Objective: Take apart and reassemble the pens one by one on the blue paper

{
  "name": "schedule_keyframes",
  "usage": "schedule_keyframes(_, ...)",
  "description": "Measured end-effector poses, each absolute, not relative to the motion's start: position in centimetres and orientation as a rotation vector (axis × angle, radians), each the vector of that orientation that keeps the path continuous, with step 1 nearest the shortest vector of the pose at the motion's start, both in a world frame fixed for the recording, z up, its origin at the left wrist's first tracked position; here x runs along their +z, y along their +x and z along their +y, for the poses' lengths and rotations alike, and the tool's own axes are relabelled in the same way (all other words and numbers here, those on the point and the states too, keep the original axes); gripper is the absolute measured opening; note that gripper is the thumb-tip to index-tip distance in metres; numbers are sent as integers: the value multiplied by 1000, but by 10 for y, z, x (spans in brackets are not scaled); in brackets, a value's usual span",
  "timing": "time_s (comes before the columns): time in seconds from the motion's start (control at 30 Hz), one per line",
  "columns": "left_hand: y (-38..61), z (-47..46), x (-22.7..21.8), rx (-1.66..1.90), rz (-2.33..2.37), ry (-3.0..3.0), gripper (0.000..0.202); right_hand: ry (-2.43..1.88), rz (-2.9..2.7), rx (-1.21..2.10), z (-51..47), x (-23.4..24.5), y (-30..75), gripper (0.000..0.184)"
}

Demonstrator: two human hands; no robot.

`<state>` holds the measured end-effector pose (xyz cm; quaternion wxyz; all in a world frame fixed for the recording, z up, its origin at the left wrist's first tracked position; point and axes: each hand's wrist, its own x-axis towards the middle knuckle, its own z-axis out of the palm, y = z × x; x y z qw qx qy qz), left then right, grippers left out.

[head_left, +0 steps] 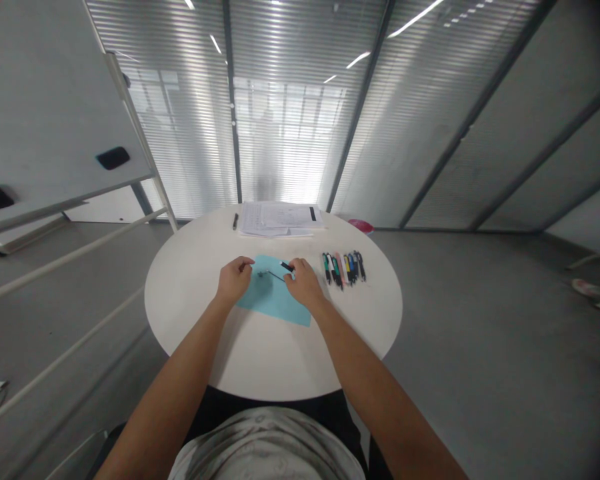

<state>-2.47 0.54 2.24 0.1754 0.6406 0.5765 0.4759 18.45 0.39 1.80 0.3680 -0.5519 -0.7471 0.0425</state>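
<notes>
Pen barrel [286,267], black with a pale end, is pinched by the fingers of the right hand [304,283], which are closed on it above the right part of the blue sheet [277,303]. A thin dark rod [276,275], probably a refill, extends from the barrel towards the left hand [234,280] above the sheet. The left hand's fingers are drawn together; whether they hold anything cannot be told. Barrel judged light, rigid and slick: take hold mid-length. Rod judged slender and easily bent: support it close to the barrel. Small dark parts [263,274] lie mid-sheet. Assembled click pens [344,269] stand in a row right of the sheet.
</notes>
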Motion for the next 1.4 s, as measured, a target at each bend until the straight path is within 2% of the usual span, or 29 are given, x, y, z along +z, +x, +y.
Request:
schedule_keyframes(0.2,-30,7,21,1277,1781,1777,25,-1459,-1961,52,5,15,185,15)
schedule_keyframes(0.37,-36,10,21,1027,1969,1775,28,-1528,-2064,30,5,14,187,10)
schedule_keyframes(0.67,-30,12,15,755,1977,1955,34,-1671,-2108,19,1,21,184,17)
schedule_keyframes(0.83,-28,12,13,588,1990,2102,38,-1775,-1947,6,3,20,189,30)
schedule_keyframes(0.97,-28,11,12,570,1969,2136,38,-1836,-1950,-4,4,18,192,35)
schedule_keyframes(1.4,-23,7,15,578,1916,2223,33,-1801,-1995,-77,-2,23,188,24)
